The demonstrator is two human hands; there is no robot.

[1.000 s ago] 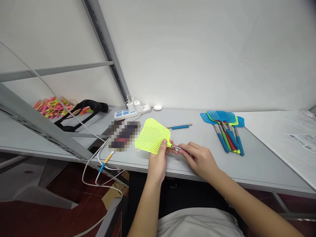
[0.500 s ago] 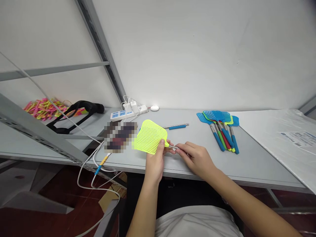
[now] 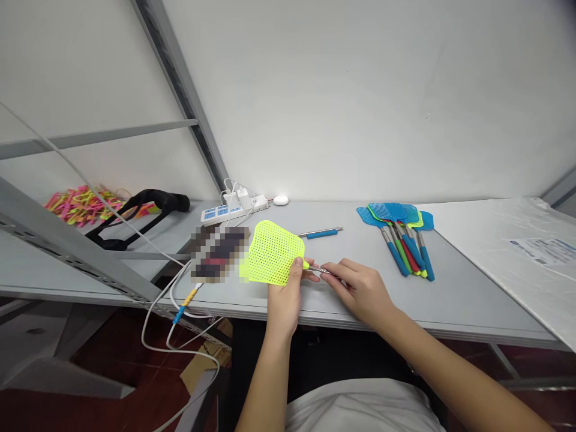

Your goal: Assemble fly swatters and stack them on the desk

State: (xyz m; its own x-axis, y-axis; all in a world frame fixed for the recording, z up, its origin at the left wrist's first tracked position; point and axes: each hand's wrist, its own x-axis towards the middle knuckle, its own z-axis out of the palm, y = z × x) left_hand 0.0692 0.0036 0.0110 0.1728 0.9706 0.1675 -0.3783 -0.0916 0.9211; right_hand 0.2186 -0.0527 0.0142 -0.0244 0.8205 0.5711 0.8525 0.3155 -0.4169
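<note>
A neon-yellow fly swatter [image 3: 275, 252] with a perforated head is held above the front of the table. My left hand [image 3: 287, 300] is closed around its neck, thumb on the lower corner of the head. Thin metal rod [image 3: 316, 269] runs from the neck into my right hand [image 3: 357, 283], whose fingers pinch it; the rod's far end is hidden by that hand. Behind the hands, a blue-gripped metal handle [image 3: 321, 234] lies on the table beside another metal rod. To the right is a pile of fly swatters [image 3: 398, 231] with blue, green and red handles.
A white power strip [image 3: 234, 208] with plugs stands at the back left, near a small white round device [image 3: 281, 200]. White cables [image 3: 146, 324] hang over the front edge. A metal shelf post [image 3: 81, 240], black frame [image 3: 166, 204] and colourful strips [image 3: 85, 204] are left; white packaging [image 3: 508, 240] is right.
The camera view has shifted slightly. Both hands keep their hold on the fly swatter and its rod, with only a tiny shift of the fingers.
</note>
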